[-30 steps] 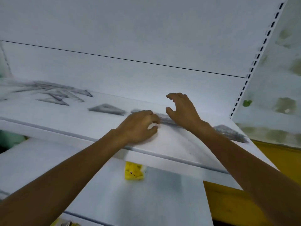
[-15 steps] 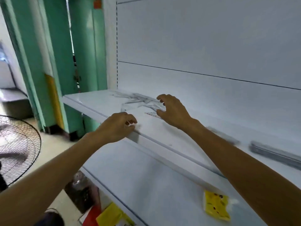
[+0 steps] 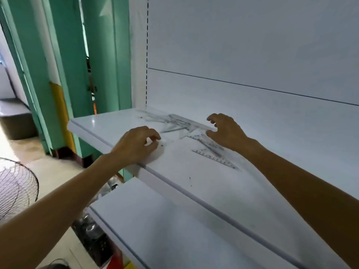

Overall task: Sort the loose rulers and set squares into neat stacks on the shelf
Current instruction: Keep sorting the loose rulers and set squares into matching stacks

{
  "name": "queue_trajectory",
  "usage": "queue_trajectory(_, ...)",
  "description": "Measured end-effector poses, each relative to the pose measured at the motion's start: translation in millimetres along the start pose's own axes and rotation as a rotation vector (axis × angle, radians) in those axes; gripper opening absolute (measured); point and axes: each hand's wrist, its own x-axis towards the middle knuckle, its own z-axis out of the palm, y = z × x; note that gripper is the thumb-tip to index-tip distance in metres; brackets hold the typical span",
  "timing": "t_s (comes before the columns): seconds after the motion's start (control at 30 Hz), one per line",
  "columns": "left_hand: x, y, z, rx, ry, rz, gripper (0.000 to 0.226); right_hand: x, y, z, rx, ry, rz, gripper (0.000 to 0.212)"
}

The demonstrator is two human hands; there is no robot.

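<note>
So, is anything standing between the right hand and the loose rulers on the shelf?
Nothing visible does. The right hand is at the right end of the loose rulers on the shelf, its fingers curved; whether it touches them I cannot tell.

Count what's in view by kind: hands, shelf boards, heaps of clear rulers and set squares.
Hands: 2, left hand, right hand
Shelf boards: 2, upper shelf, lower shelf
Heaps: 1, heap of rulers and set squares; pieces overlap, uncountable
Total: 5
</note>
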Motion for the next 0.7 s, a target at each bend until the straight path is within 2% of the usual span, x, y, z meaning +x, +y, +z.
queue_trajectory(0.13, 34.4, -19.2, 12.6, 0.006, -0.13, 0.056, 0.024, 30.8, 1.0, 19.4, 0.019, -0.009, 0.007, 0.04)
queue_trajectory(0.23, 49.1, -33.1, 24.9, 0.02, -0.276, 0.086, 0.032, 48.7, -12.6, 44.9, 0.037, -0.089, -0.006, 0.035)
queue_trajectory(0.37, 63.8, -58.1, 21.9, 0.034, -0.369, 0.149, 0.035, 77.7, -36.3, 70.9, 0.055, -0.118, 0.004, 0.033)
queue_trajectory(0.47, 69.5, -83.1, 11.5, 0.089, -0.385, 0.18, 0.04, 89.0, -52.8, 90.1, 0.041, -0.182, 0.042, 0.042)
queue_trajectory(0.6, 69.8, -114.9, -0.5, 0.18, -0.341, 0.255, 0.045, 94.2, -68.7, 104.7, -0.004, -0.193, 0.063, 0.029)
queue_trajectory(0.7, 71.1, -130.3, -4.2, 0.071, -0.299, 0.276, 0.048, 89.6, -75.9, 103.4, 0.014, -0.144, 0.102, 0.024)
